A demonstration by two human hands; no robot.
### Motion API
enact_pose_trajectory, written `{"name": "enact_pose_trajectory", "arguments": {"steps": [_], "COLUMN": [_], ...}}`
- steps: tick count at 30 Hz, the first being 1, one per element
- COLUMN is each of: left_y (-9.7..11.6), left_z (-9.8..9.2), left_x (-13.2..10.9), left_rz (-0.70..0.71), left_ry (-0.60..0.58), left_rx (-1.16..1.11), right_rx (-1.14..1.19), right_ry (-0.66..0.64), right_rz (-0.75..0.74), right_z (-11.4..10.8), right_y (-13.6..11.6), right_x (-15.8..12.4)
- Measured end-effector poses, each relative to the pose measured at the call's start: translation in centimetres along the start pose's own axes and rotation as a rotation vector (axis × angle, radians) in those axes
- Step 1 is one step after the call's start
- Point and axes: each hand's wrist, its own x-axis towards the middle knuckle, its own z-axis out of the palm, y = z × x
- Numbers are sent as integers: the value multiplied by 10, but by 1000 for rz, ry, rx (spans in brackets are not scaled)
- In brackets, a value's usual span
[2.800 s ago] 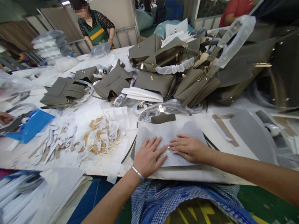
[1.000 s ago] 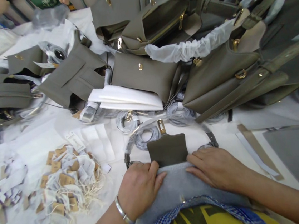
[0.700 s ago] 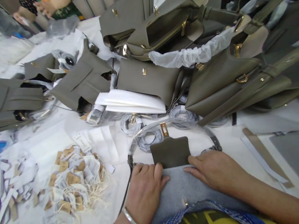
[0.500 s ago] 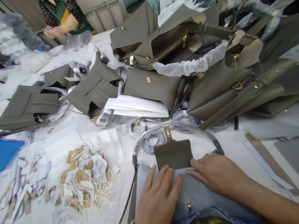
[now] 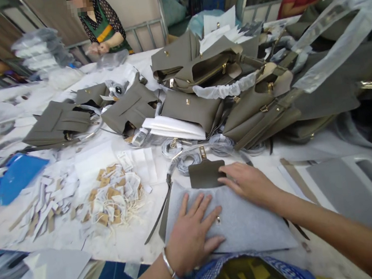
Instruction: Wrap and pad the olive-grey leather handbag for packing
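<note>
In front of me lies a handbag with its soft grey panel (image 5: 249, 222) facing up and a small metal catch showing. My left hand (image 5: 193, 230) rests flat on this panel with its fingers spread. At the panel's top edge sticks out a dark olive tab (image 5: 206, 174) with a gold clasp (image 5: 202, 152) at its far end. My right hand (image 5: 249, 180) holds the tab's right edge between thumb and forefinger. A wrapped handle (image 5: 174, 158) arches behind the tab.
Olive handbags (image 5: 132, 107) lie across the back. To the left are a pile of string tags (image 5: 115, 194), paper strips (image 5: 46, 207) and a blue tray (image 5: 22, 174). Grey sheets (image 5: 343, 193) lie on the right. A person (image 5: 106, 27) works across the table.
My right hand has moved from the panel's top edge up onto the tab's right edge. My left hand has drawn back down the panel, away from the tab. The view has shifted.
</note>
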Motion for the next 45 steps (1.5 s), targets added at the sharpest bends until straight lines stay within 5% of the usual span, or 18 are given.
{"name": "enact_pose_trajectory", "arguments": {"steps": [2, 7, 11, 16, 25, 34, 39, 45], "left_y": [1, 2, 2, 4, 5, 11, 19, 33], "left_z": [1, 3, 3, 4, 8, 14, 21, 21], "left_x": [0, 0, -2, -3, -8, -22, -30, -34], "left_rz": [0, -5, 15, 11, 37, 92, 395, 238], "left_ry": [7, 21, 67, 118, 197, 457, 342, 300], "left_rx": [8, 0, -41, -75, -62, 44, -23, -240], "right_rx": [110, 479, 607, 406, 185, 80, 42, 104], "right_ry": [74, -62, 26, -143, -103, -79, -103, -122], "right_rz": [84, 349, 50, -342, -404, -441, -445, -428], "right_z": [-2, 2, -7, -2, 17, 28, 29, 11], "right_y": [0, -7, -24, -29, -28, -29, -29, -47], "right_x": [21, 55, 18, -46, -63, -70, -69, -52]}}
